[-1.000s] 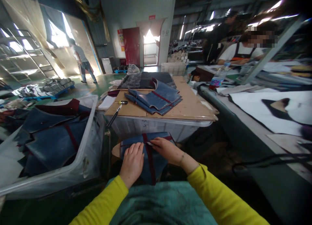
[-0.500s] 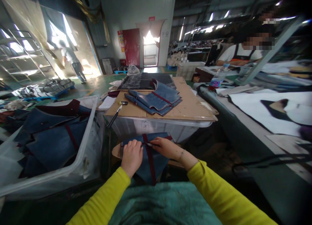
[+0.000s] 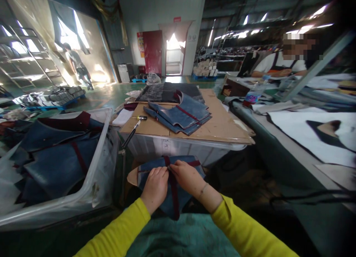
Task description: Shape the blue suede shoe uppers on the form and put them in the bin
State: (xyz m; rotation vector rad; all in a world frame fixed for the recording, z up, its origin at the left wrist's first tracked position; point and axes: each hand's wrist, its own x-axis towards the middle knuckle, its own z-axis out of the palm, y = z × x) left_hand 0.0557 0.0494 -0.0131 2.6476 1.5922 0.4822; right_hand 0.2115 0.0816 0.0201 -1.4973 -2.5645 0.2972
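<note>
A blue leather-like piece (image 3: pixel 183 201) with dark red strips lies in front of me, over a brownish support whose rounded end (image 3: pixel 133 176) sticks out at the left. My left hand (image 3: pixel 155 186) is closed on its upper part, fingers bent, fingertips beside the upright red strip (image 3: pixel 174 197). My right hand (image 3: pixel 190 179) is closed in a pinch at the same strip, its fingertips meeting those of the left. Something small and greyish shows at the pinch, mostly hidden by the fingers. A green cloth (image 3: pixel 183 236) covers my lap.
At left, a white plastic bin (image 3: pixel 96 168) holds more blue pieces (image 3: pixel 59 170). Ahead, cardboard (image 3: pixel 222 119) on another bin carries stacked blue pieces (image 3: pixel 183 114) and a hammer (image 3: pixel 133 129). A workbench (image 3: pixel 300 153) with a bottle (image 3: pixel 253 92) runs along the right; a person (image 3: pixel 278 64) sits beyond.
My right hand has moved left, closing the gap to the left hand. The small metallic thing at its fingertips is now mostly covered. The view has shifted slightly, and the distant person at left has moved.
</note>
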